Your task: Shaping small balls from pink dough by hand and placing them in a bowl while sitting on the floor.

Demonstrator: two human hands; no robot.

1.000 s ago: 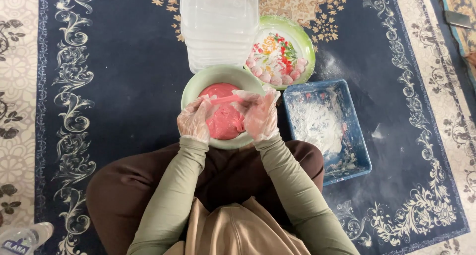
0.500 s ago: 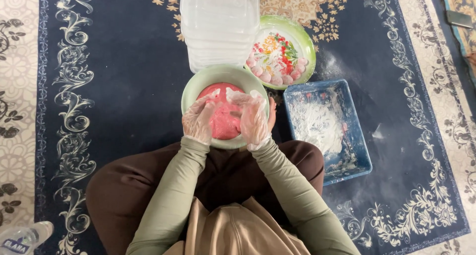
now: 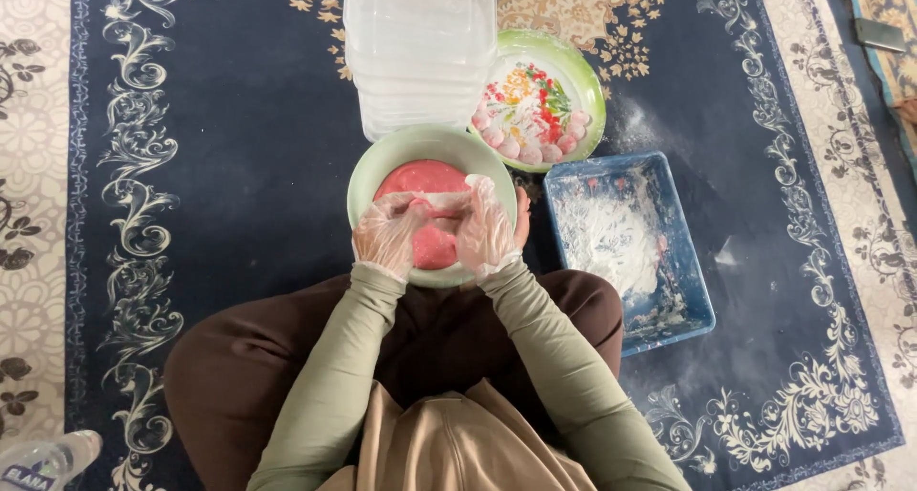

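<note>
A pale green bowl (image 3: 371,178) holding pink dough (image 3: 420,178) sits on the carpet in front of my knees. Both my hands wear thin clear plastic gloves and hover over the bowl. My left hand (image 3: 389,235) and my right hand (image 3: 487,228) together pinch and hold a piece of the pink dough (image 3: 437,205) between them, just above the mass in the bowl.
A green-rimmed flowered plate (image 3: 583,82) with several pink dough balls lies behind the bowl. A blue tray (image 3: 683,262) dusted with white flour sits to the right. A stack of clear plastic containers (image 3: 420,42) stands at the back. A plastic bottle (image 3: 43,460) lies bottom left.
My hands have shifted slightly within the bowl while working the pink dough, with a piece now stretched between them. The bowl, plate and tray have stayed put.
</note>
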